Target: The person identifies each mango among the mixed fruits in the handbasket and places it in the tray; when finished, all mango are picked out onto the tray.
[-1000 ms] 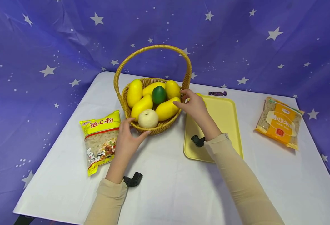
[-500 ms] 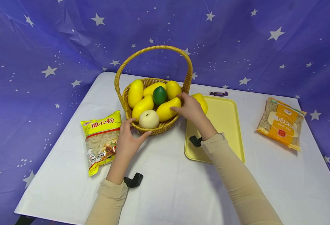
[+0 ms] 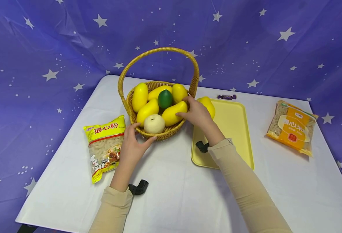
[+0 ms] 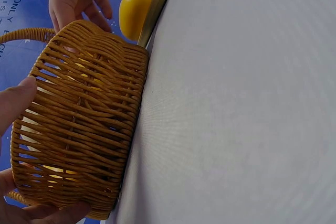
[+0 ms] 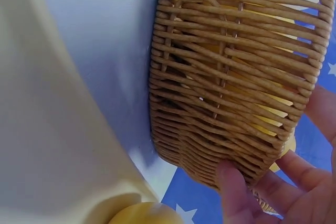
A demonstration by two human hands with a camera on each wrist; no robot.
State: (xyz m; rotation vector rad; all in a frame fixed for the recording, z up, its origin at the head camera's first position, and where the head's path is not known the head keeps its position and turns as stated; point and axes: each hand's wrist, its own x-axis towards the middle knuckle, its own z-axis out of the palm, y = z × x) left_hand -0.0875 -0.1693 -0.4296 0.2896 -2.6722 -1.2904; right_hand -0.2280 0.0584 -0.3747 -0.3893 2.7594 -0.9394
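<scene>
A wicker basket (image 3: 171,132) with a tall arched handle holds several yellow mangoes (image 3: 140,97), a dark green fruit (image 3: 165,98) and a pale round fruit (image 3: 154,124) at its front. My left hand (image 3: 131,144) grips the front left of the basket, its thumb near the rim and its fingers around the side, as the left wrist view also shows. On the right side, my right hand (image 3: 198,113) holds the basket wall and rim with curved fingers; the right wrist view shows fingertips pressed against the wicker (image 5: 226,77).
A pale yellow tray (image 3: 236,129) lies right of the basket, with a yellow fruit (image 3: 207,106) at its back left corner. Behind it lies a purple-wrapped candy (image 3: 227,97). One pasta bag (image 3: 105,145) lies at left, another orange bag (image 3: 292,127) at far right.
My right hand has moved slightly left and down onto the basket's right side, uncovering more of the yellow fruit on the tray. The left hand and the basket have hardly moved.
</scene>
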